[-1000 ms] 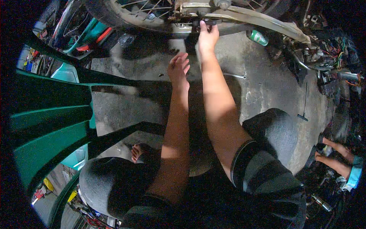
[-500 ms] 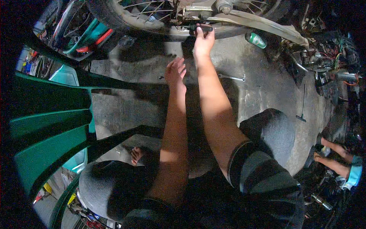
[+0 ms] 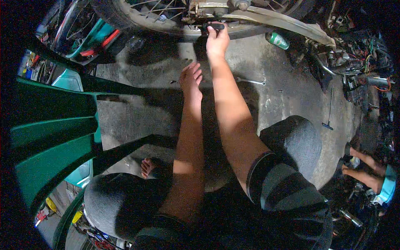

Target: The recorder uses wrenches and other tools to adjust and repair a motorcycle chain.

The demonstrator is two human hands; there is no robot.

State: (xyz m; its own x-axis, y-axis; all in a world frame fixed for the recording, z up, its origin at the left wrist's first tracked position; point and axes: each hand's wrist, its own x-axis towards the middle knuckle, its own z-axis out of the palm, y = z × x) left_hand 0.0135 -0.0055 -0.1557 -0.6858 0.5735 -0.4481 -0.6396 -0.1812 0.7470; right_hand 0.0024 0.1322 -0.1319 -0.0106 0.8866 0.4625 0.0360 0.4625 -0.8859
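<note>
At the top, a spoked motorcycle wheel (image 3: 143, 28) stands beside a metal swingarm (image 3: 287, 26). My right hand (image 3: 217, 45) reaches up to the wheel's lower rim. Its fingers are closed round a short black cylindrical piece (image 3: 216, 26), lying sideways just below the axle area. The far end of that piece is lost among dark parts, so I cannot tell whether it is attached. Lower and to the left, my left hand (image 3: 191, 81) hangs above the floor with fingers apart and nothing in it.
On the concrete floor lie a wrench (image 3: 251, 81), a T-handle tool (image 3: 329, 125) and a green can (image 3: 278, 40). A green plastic chair (image 3: 54, 135) fills the left side. Motorcycle parts and wires (image 3: 354, 66) crowd the right. Another person's legs (image 3: 364, 177) show at lower right.
My right hand has shifted slightly left along the wheel with the black piece still in its grip. The view has tilted a little. My left hand stays much the same.
</note>
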